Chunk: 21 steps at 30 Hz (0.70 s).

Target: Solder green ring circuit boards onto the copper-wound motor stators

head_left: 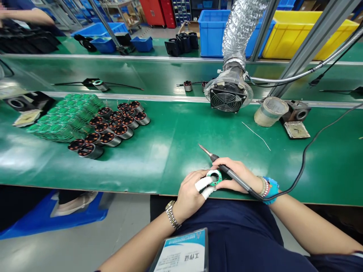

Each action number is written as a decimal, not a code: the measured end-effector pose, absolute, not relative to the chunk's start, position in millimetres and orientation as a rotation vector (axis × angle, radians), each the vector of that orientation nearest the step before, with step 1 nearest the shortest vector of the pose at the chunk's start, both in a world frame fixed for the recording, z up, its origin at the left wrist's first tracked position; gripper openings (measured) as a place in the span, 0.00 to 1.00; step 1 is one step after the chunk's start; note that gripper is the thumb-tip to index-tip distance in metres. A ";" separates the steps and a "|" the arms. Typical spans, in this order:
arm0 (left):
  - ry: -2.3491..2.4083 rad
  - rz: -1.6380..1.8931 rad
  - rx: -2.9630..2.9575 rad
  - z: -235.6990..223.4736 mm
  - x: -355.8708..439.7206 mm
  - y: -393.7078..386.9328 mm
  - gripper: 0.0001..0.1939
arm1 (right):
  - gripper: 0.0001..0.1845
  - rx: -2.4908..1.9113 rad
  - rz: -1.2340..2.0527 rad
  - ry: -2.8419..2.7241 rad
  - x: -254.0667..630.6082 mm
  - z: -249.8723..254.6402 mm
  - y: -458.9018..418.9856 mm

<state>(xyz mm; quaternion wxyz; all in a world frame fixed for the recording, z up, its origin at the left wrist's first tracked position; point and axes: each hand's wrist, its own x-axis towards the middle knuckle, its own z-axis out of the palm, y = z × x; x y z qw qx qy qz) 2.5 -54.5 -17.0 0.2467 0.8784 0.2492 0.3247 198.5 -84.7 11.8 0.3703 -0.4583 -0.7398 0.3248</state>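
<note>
Basically pinched at the rim, safest hold on a light, fragile green ring circuit board (214, 177), between taped fingers (203, 187) of left hand (188, 194), just inside the counter's front edge (85, 190); soldering iron (227, 170) gripped closed in right hand (238, 175).

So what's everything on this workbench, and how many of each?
wound motors: about fifteen, copper and silver, on the green bench
circuit boards: many, green, stacked left of the motors
fume extractor fan: one, black and silver, at the bench's far edge
blue bins: several, blue, beyond the bench
yellow bin: one, yellow, back right
ring circuit board: one, green, at the bench's near edge
soldering iron: one, black, in the right hand
left hand: one, white-wrapped fingers, holding the ring board
right hand: one, bare, gripping the iron
</note>
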 end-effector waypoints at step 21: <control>0.873 0.447 1.091 12.5 6.2 -34.9 0.11 | 0.26 -1.179 0.843 -1.883 200.9 7.8 -88.7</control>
